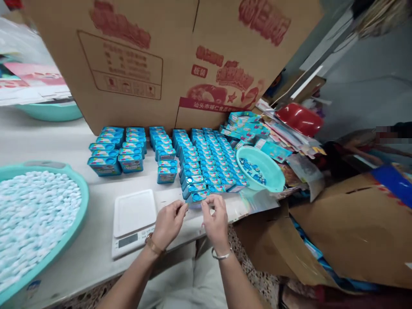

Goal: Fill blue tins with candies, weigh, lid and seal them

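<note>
My left hand is closed in a pinch just left of the front blue box. Whatever its fingertips hold, if anything, is too small to make out. My right hand has thumb and forefinger brought together at the right front corner of that same box, and I cannot tell what is between them. More small blue boxes stand in tight rows behind it, several with a round opening or disc on top. A white kitchen scale with a bare plate lies left of my left hand.
A turquoise basin of pale sweets stands at the left. Another turquoise bowl at the right holds small blue round pieces. A big cardboard box walls off the back. Open cartons and a red container are at the right.
</note>
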`<state>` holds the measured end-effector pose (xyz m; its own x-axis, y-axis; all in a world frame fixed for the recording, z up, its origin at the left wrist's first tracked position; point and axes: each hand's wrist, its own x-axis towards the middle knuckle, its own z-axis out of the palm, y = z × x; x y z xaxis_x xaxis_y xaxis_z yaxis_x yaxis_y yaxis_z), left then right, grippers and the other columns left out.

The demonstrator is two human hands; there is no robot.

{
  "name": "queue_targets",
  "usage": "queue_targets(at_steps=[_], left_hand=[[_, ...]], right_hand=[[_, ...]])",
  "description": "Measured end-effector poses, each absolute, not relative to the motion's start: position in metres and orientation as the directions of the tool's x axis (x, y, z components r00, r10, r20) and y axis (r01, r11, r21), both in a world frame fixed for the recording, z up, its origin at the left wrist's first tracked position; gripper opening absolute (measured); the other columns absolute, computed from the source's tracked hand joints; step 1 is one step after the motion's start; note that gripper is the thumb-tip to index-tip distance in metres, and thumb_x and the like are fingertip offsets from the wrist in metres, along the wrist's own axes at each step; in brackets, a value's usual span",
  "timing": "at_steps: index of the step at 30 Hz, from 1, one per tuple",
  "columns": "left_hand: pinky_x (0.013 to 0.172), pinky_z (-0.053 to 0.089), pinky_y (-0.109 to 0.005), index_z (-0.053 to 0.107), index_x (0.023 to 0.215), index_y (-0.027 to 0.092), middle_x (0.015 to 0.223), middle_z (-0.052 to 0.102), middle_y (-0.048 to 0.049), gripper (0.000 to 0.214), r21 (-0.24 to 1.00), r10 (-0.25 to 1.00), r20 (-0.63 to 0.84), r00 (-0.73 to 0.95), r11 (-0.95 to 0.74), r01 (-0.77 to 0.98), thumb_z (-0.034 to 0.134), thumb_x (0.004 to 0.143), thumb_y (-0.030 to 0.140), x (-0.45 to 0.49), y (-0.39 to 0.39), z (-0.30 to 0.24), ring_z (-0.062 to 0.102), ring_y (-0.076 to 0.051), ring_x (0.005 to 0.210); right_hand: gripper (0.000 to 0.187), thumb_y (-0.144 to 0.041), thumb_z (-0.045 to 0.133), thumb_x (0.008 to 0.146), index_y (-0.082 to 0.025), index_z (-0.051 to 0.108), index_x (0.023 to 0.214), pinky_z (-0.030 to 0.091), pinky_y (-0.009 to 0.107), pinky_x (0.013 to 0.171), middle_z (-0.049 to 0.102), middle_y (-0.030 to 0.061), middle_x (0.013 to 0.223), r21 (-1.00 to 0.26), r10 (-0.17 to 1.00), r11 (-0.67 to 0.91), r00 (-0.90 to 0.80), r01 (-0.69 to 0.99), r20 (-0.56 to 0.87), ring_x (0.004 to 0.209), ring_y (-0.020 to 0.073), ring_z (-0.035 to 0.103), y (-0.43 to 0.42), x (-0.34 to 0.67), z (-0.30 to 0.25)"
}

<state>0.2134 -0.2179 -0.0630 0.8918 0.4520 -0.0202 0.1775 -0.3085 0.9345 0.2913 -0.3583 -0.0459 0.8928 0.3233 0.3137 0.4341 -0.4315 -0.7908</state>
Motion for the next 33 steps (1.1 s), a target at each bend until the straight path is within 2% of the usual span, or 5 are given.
queue_targets(at_steps=[6, 16, 24, 27, 33], left_hand=[[0.06, 0.029, -0.028, 0.057, 0.065, 0.023, 0.062, 0.06, -0.0019, 0.036, 0.893, 0.422, -0.121, 0.898, -0.348, 0.284, 0.046, 0.091, 0.046, 0.248, -0.211, -0.073, 0.052, -0.017, 0.059], [0.059, 0.028, -0.027, 0.055, 0.066, 0.022, 0.06, 0.055, 0.0006, 0.035, 0.896, 0.461, -0.179, 0.869, -0.289, 0.338, 0.048, 0.091, 0.045, 0.254, -0.214, -0.087, 0.044, -0.015, 0.057], [0.06, 0.036, -0.022, 0.055, 0.068, 0.017, 0.063, 0.051, 0.0018, 0.04, 0.972, 0.516, -0.223, 0.827, 0.057, 0.227, 0.053, 0.087, 0.053, 0.261, -0.232, -0.113, 0.044, -0.013, 0.063], [0.057, 0.036, -0.022, 0.057, 0.065, 0.016, 0.061, 0.054, 0.0011, 0.045, 0.958, 0.519, -0.286, 0.805, 0.153, 0.242, 0.058, 0.082, 0.058, 0.261, -0.235, -0.122, 0.045, -0.012, 0.06], [0.049, 0.035, -0.022, 0.061, 0.069, 0.014, 0.057, 0.057, -0.0002, 0.056, 0.902, 0.5, -0.426, 0.754, 0.297, 0.312, 0.062, 0.072, 0.07, 0.264, -0.24, -0.13, 0.045, -0.011, 0.052]], right_hand=[[0.014, -0.026, 0.048, 0.094, -0.022, 0.053, 0.081, 0.038, 0.037, 0.085, 0.056, 0.0042, 0.091, -0.676, 0.408, -0.57, 0.875, 0.467, 0.26, 0.094, 0.0215, 0.049, -0.351, 0.327, -0.053], [0.016, -0.022, 0.047, 0.095, -0.022, 0.051, 0.08, 0.037, 0.038, 0.085, 0.054, 0.0043, 0.09, -0.595, 0.489, -0.615, 0.842, 0.518, 0.228, 0.092, 0.0213, 0.047, -0.347, 0.341, -0.058], [0.014, -0.02, 0.048, 0.094, -0.022, 0.051, 0.081, 0.037, 0.038, 0.088, 0.052, 0.0037, 0.09, -0.621, 0.449, -0.607, 0.859, 0.496, 0.247, 0.094, 0.0217, 0.046, -0.345, 0.344, -0.071], [0.004, -0.019, 0.053, 0.089, -0.022, 0.051, 0.09, 0.038, 0.038, 0.088, 0.052, 0.0037, 0.093, -0.679, 0.393, -0.579, 0.884, 0.451, 0.252, 0.095, 0.022, 0.047, -0.345, 0.344, -0.073], [0.013, -0.011, 0.055, 0.084, -0.022, 0.052, 0.09, 0.039, 0.038, 0.09, 0.054, 0.0033, 0.096, -0.705, 0.334, -0.565, 0.9, 0.429, 0.28, 0.098, 0.0224, 0.047, -0.339, 0.345, -0.078]])
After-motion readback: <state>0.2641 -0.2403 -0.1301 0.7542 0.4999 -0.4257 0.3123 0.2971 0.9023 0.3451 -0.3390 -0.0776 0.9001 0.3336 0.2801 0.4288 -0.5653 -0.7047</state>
